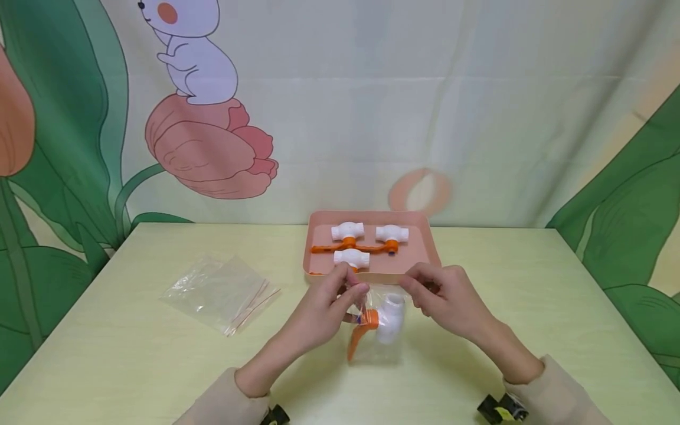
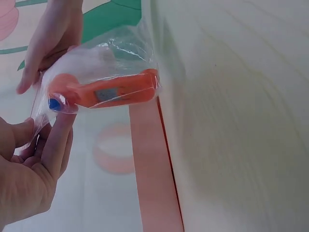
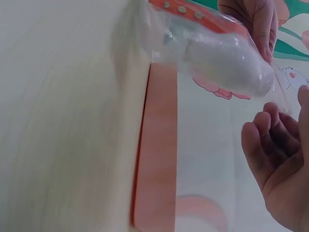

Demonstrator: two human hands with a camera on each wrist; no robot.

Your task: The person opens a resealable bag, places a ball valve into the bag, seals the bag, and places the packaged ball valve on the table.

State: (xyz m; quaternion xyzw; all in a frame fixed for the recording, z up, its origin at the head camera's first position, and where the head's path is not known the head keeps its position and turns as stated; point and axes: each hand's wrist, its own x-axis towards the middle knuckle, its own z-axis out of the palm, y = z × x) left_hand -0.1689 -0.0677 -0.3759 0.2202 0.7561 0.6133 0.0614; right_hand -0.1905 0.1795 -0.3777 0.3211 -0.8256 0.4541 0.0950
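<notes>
A clear zip-top plastic bag (image 1: pixel 376 354) hangs above the table in front of me. Inside it lies a white ball valve (image 1: pixel 392 319) with an orange handle (image 2: pixel 116 92) and a blue cap (image 2: pixel 54 104). My left hand (image 1: pixel 324 304) pinches the bag's upper edge between thumb and fingers, one finger reaching up against the bag under the handle's hub. At the opposite upper corner, my right hand (image 1: pixel 448 298) holds the bag's edge with curled fingers; the exact contact is partly hidden. The right wrist view shows the right hand's fingers (image 3: pixel 263 121) bent beside the bag.
Behind the hands stands a shallow pink tray (image 1: pixel 419 221) with white ball valves (image 1: pixel 347 230) with orange handles, one partly hidden by the left hand. Flat clear plastic bags (image 1: pixel 218 292) lie on the pale table (image 1: pixel 133 354) to the left. A printed curtain (image 1: pixel 340 118) hangs behind.
</notes>
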